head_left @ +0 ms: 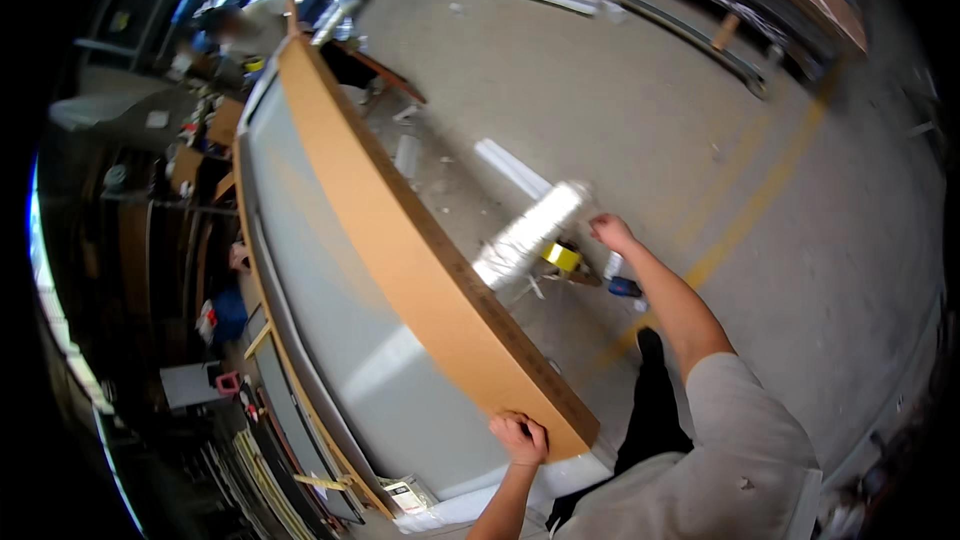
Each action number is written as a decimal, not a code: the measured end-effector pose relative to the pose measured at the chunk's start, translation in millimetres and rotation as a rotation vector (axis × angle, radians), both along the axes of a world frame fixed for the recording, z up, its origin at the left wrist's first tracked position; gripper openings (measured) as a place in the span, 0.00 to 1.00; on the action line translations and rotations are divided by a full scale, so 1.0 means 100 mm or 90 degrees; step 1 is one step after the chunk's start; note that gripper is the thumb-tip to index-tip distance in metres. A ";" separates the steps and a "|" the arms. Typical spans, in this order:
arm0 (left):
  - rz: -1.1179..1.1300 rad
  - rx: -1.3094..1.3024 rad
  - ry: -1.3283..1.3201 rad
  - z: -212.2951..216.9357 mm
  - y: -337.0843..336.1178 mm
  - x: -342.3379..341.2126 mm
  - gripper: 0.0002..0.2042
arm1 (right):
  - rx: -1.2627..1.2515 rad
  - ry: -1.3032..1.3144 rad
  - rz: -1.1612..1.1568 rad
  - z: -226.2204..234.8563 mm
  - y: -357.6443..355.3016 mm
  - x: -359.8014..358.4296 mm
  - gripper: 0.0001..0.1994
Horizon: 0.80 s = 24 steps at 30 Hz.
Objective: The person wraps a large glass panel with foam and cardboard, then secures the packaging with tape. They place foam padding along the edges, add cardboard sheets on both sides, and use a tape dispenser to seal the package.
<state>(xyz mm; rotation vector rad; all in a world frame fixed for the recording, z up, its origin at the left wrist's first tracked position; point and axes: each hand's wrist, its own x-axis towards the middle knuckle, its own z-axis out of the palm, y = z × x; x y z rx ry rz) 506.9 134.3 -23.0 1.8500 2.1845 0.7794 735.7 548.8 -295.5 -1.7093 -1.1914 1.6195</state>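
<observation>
A long panel with a grey face (330,240) runs away from me, a brown cardboard strip (390,250) folded along its right edge. My left hand (521,438) is closed, its curled fingers resting on the strip near the close end; whatever they may pinch is hidden. To the right of the panel, my right hand (612,233) is closed beside the far end of a shiny roll of clear wrapping film (535,230). I cannot make out what its fingers hold. The film roll slants out from the strip's side.
A yellow tape roll (562,257) and a blue-and-black power tool (624,286) are by the film roll. White strips (512,168) lie on the floor. Another person (260,28) is at the panel's far end. A loaded rack (700,20) stands at the back right.
</observation>
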 end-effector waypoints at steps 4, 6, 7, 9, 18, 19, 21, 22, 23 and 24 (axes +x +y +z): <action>-0.005 0.013 0.085 0.01 0.12 -0.16 0.09 | -0.047 0.077 0.172 -0.71 0.62 -0.40 0.34; -0.029 0.003 0.081 -0.02 0.24 -0.26 0.11 | -0.058 0.119 0.365 -0.94 0.95 -0.15 0.36; -0.018 -0.004 0.079 0.00 0.17 -0.20 0.11 | -0.408 0.272 0.262 -0.86 1.09 -0.09 0.34; 0.031 0.001 0.094 0.06 0.00 0.03 0.10 | -0.403 0.205 0.251 -0.73 0.96 -0.22 0.32; -0.064 0.019 0.123 0.49 0.38 0.07 0.20 | -0.225 0.119 0.110 -0.38 1.11 -0.16 0.26; -0.134 0.009 0.185 0.60 0.43 0.07 0.23 | -0.203 0.117 0.091 -0.36 1.09 -0.15 0.25; -0.253 -0.018 0.245 0.72 0.54 0.09 0.29 | -0.159 0.117 0.049 -0.30 1.02 -0.17 0.24; -0.296 -0.046 0.239 0.79 0.55 0.13 0.31 | -0.145 0.124 0.027 -0.30 0.93 -0.21 0.24; -0.341 -0.073 0.233 0.84 0.54 0.16 0.34 | -0.130 0.131 0.002 -0.30 0.85 -0.25 0.23; -0.367 -0.104 0.224 0.85 0.52 0.18 0.33 | -0.112 0.139 -0.025 -0.30 0.77 -0.25 0.23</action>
